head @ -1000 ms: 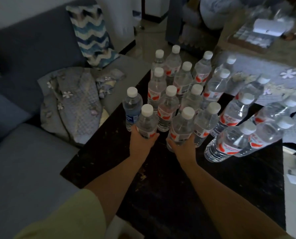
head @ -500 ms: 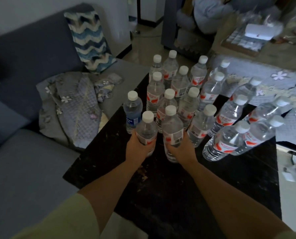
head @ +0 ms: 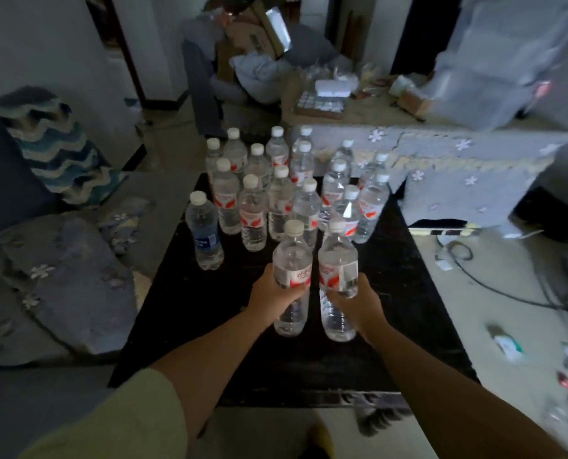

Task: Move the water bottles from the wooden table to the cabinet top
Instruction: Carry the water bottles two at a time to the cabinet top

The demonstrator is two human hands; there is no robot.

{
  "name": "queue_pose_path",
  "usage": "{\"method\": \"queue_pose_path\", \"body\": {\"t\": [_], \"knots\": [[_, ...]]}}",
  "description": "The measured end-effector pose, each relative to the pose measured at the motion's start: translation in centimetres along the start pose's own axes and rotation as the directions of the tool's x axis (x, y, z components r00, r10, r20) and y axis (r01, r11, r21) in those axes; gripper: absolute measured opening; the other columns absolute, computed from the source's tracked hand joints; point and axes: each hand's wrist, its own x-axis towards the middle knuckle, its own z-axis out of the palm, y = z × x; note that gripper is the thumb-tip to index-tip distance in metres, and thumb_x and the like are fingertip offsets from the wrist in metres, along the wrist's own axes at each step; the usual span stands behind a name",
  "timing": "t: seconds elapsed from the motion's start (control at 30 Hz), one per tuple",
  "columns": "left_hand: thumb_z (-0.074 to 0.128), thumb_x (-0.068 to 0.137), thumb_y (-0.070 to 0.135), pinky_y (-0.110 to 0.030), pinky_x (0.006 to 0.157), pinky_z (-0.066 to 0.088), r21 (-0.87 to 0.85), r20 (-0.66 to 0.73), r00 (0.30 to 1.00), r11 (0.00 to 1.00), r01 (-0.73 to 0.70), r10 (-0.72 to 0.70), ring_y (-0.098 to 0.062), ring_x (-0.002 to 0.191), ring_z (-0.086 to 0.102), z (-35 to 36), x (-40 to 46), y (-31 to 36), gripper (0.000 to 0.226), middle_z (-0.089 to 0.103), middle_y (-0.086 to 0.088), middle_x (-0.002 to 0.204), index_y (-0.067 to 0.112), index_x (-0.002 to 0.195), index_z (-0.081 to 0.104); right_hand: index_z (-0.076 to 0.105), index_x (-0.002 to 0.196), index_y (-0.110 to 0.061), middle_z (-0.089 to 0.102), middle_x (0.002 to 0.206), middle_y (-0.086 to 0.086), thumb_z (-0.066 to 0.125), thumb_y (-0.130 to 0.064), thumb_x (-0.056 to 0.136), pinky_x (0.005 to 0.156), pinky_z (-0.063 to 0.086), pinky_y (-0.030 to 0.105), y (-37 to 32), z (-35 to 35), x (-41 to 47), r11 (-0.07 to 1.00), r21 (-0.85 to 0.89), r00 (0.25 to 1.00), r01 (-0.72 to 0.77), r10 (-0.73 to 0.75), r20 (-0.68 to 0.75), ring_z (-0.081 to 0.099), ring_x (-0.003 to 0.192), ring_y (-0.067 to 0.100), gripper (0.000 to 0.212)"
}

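Observation:
Two clear water bottles with white caps and red-and-white labels hang above the dark wooden table [head: 408, 293]. My left hand [head: 269, 298] grips the left bottle [head: 291, 260] around its middle. My right hand [head: 358, 304] grips the right bottle [head: 338, 260] the same way. Both bottles are upright, side by side, lifted off the tabletop. Behind them several more bottles [head: 282, 193] stand clustered on the far half of the table. One bottle with a blue label [head: 204, 233] stands apart at the left edge.
A grey sofa with a zigzag cushion [head: 60, 154] and a folded quilt [head: 54, 283] lies to the left. A cluttered surface draped in a grey flowered cloth [head: 458, 160] stands behind the table. Cables [head: 494, 283] and small items lie on the floor at right.
Both hands have lifted their bottles off the table and pulled them toward me. The view has risen and swung right, showing more of the room.

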Motion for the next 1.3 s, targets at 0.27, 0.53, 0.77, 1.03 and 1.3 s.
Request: {"method": "queue_pose_path", "body": {"t": [0.27, 0.53, 0.77, 1.03, 1.3], "knots": [[0.082, 0.066, 0.04, -0.029, 0.081, 0.051, 0.101, 0.277, 0.957, 0.988, -0.12, 0.088, -0.015, 0.098, 0.064, 9.0, -3.7, 4.4, 0.066, 0.065, 0.002, 0.112, 0.023, 0.121, 0.049, 0.044, 0.104, -0.03, 0.059, 0.085, -0.014, 0.077, -0.037, 0.075, 0.069, 0.048, 0.023, 3.8, -10.5, -8.6, 0.993, 0.056, 0.944, -0.105, 0.117, -0.309, 0.058, 0.074, 0.003, 0.045], [0.082, 0.065, 0.037, -0.025, 0.076, 0.047, 0.118, 0.592, 0.786, 0.945, -0.304, 0.179, -0.016, 0.094, 0.064, 22.1, -13.7, 8.2, 0.063, 0.067, -0.001, 0.111, 0.019, 0.117, 0.053, 0.044, 0.131, -0.014, 0.061, 0.12, 0.007, 0.076, -0.033, 0.08, 0.086, 0.047, 0.035, 10.0, -21.2, -21.5, 0.952, 0.195, 0.752, -0.237, 0.307, -0.583, 0.058, 0.1, 0.021, 0.062], [0.079, 0.065, 0.048, -0.022, 0.066, 0.045, 0.124, 0.757, 0.616, 0.876, -0.466, 0.22, -0.014, 0.088, 0.061, 30.9, -25.9, 9.7, 0.057, 0.067, 0.005, 0.104, 0.027, 0.11, 0.051, 0.048, 0.127, -0.015, 0.064, 0.116, 0.005, 0.077, -0.03, 0.078, 0.088, 0.048, 0.036, 16.2, -27.9, -34.2, 0.918, 0.293, 0.572, -0.267, 0.396, -0.718, 0.061, 0.101, 0.024, 0.059], [0.078, 0.067, 0.047, -0.029, 0.082, 0.05, 0.084, 0.873, 0.445, 0.839, -0.538, 0.198, -0.018, 0.096, 0.063, 39.2, -40.5, 9.6, 0.059, 0.066, 0.005, 0.107, 0.024, 0.115, 0.051, 0.049, 0.112, -0.018, 0.061, 0.099, -0.002, 0.077, -0.029, 0.077, 0.079, 0.047, 0.033, 23.5, -34.2, -48.9, 0.89, 0.368, 0.422, -0.271, 0.453, -0.785, 0.059, 0.088, 0.019, 0.047], [0.079, 0.065, 0.047, -0.03, 0.081, 0.052, -0.028, 0.959, 0.212, 0.804, -0.594, 0.19, -0.015, 0.092, 0.064, 48.3, -54.2, 9.5, 0.063, 0.067, 0.005, 0.107, 0.024, 0.117, 0.051, 0.045, 0.104, -0.026, 0.054, 0.083, -0.019, 0.078, -0.029, 0.078, 0.059, 0.036, 0.013, 29.7, -39.9, -61.8, 0.856, 0.433, 0.2, -0.284, 0.494, -0.846, 0.053, 0.073, -0.003, 0.042]]}}
